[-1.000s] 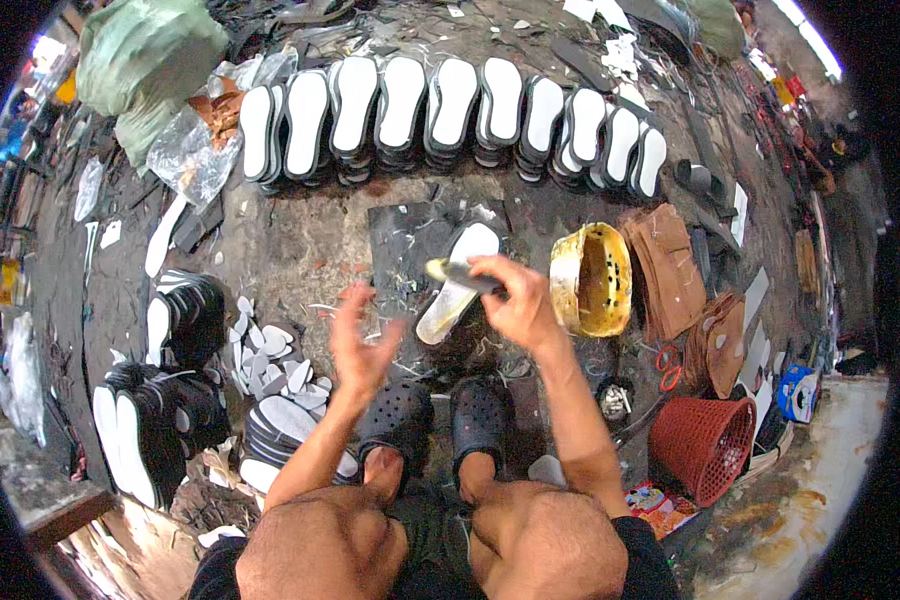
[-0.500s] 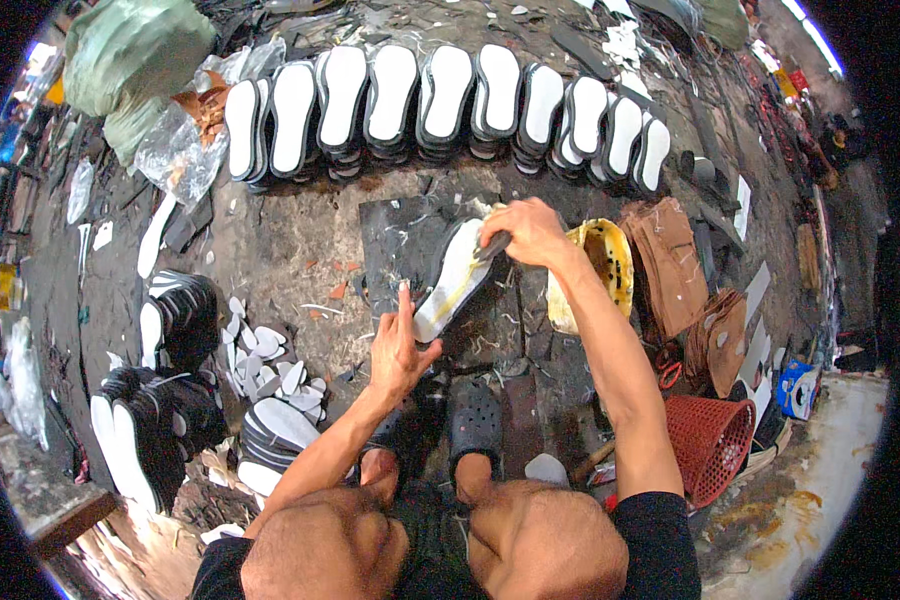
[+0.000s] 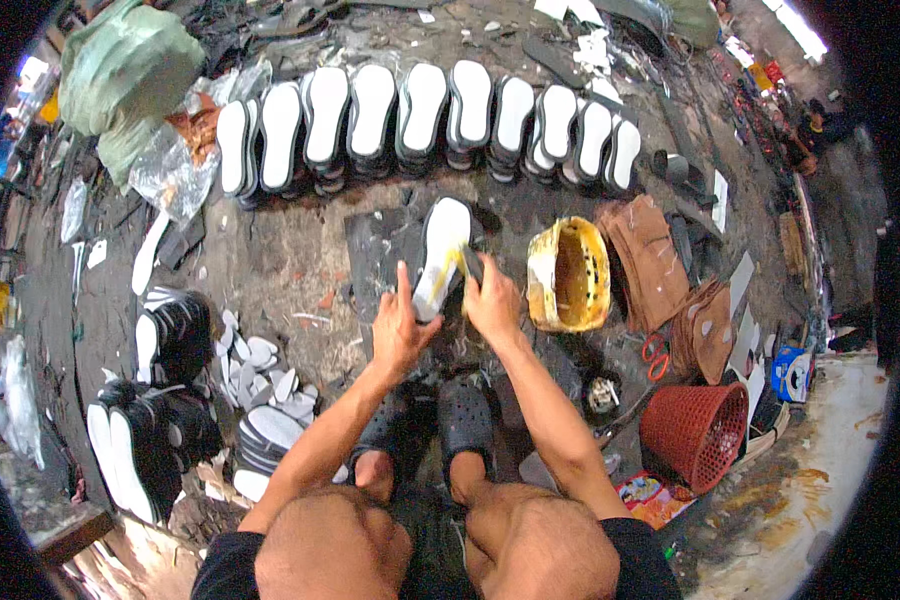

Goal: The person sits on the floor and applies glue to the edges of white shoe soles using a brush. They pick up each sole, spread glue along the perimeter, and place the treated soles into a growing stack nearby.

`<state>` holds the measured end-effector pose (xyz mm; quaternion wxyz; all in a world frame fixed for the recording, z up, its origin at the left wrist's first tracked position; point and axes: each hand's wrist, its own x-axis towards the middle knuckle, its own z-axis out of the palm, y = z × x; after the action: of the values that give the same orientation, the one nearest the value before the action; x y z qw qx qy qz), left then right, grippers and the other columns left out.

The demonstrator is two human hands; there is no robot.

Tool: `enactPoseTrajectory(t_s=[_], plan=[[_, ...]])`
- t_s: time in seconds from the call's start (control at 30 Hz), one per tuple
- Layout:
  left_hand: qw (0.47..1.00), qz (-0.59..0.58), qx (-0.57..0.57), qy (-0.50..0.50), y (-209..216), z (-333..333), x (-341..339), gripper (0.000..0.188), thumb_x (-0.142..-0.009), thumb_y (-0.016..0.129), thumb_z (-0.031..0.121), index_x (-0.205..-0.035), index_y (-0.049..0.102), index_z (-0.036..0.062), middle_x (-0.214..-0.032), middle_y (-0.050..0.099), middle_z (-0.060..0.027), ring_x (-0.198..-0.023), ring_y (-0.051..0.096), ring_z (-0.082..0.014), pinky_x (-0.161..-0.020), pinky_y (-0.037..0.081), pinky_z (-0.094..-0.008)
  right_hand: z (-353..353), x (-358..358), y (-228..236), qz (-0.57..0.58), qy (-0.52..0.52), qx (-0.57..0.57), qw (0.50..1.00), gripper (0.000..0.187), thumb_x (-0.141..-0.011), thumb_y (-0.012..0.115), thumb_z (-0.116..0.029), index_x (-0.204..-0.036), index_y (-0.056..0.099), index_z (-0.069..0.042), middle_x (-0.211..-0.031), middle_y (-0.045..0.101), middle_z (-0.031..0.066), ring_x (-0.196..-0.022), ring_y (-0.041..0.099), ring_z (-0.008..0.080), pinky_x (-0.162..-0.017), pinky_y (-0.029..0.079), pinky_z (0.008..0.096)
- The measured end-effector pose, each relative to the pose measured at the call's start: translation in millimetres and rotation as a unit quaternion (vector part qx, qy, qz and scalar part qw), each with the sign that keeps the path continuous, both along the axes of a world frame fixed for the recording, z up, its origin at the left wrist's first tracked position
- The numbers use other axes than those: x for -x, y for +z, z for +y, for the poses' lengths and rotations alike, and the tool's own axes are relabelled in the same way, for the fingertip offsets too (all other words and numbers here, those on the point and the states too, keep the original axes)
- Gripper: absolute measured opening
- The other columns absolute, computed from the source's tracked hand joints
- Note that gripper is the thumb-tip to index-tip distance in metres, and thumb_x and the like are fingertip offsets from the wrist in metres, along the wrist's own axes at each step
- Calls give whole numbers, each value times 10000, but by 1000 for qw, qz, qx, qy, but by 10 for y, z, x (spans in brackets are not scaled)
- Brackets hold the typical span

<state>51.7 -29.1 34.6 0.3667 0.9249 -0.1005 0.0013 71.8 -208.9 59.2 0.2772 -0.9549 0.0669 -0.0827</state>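
A white-topped shoe sole [image 3: 448, 222] lies on a dark mat [image 3: 375, 250] in front of me, its near end tilted slightly left. Yellow glue is smeared across its middle and lower part. My left hand [image 3: 400, 332] grips the near end, thumb on one side and the index finger pointing forward. In my right hand [image 3: 495, 302] is a dark-handled glue brush [image 3: 472, 264], its yellowed tip against the sole's right side at the waist. The fingers partly hide the handle. To the right of that hand stands a glue-stained yellow tub [image 3: 544, 290].
An arc of stacked white-topped soles [image 3: 370, 108] spans the far side. More soles [image 3: 128, 450] and grey cut pieces [image 3: 260, 375] lie left. Brown sheets [image 3: 645, 260], orange-handled scissors [image 3: 656, 356] and a red basket [image 3: 685, 425] sit right. My dark clogs [image 3: 467, 420] are below.
My right hand has drawn the brush from the sole's far end back toward me, to its middle. The sole stands more upright in view, and the yellow tub is no longer partly covered by my arm.
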Motion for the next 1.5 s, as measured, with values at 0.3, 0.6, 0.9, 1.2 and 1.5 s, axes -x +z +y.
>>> enactPoseTrajectory(t_s=[0.3,0.6,0.9,1.2,1.5], plan=[[998,-24,62,7,-47,2,117,1151,-752,847,181,-1562,57,-28,-1194,633,-230,-1061,577,-396,-888,507,-452,-176,-925,284,68,181,104,976,337,-840,625,-116,-1122,711,-278,-946,731,119,-860,706,348,-735,562,487],[934,-68,273,220,-142,582,347,633,-909,620,-4,-1496,384,26,-1381,567,-193,-1252,575,-274,-1026,469,-382,358,508,141,8,287,71,955,362,-787,580,-32,-1062,725,-218,-1030,709,-1,-837,685,263,-705,579,410],[999,-49,15,0,170,298,89,1148,-675,876,210,-1561,174,13,-1270,582,-273,-1100,562,-432,-972,463,-470,-510,684,1504,-117,21,-297,947,220,-941,671,-123,-1134,681,-18,-1063,734,92,-977,688,187,-900,521,320],[984,-16,174,-47,561,-343,-810,1240,-648,856,200,-1575,52,23,-1148,674,-201,-1052,610,-367,-947,497,-440,-1212,949,1441,-197,-151,-288,925,288,-904,688,-34,-1181,634,21,-1099,696,106,-1012,646,186,-940,494,326],[992,-104,-72,-22,712,-1866,-2682,1095,-678,856,179,-1505,191,-90,-1278,561,-302,-1096,561,-441,-960,486,-459,-1235,908,1458,-205,-167,-264,927,343,-896,698,-54,-1211,600,38,-1101,682,112,-1004,637,180,-935,492,320]])
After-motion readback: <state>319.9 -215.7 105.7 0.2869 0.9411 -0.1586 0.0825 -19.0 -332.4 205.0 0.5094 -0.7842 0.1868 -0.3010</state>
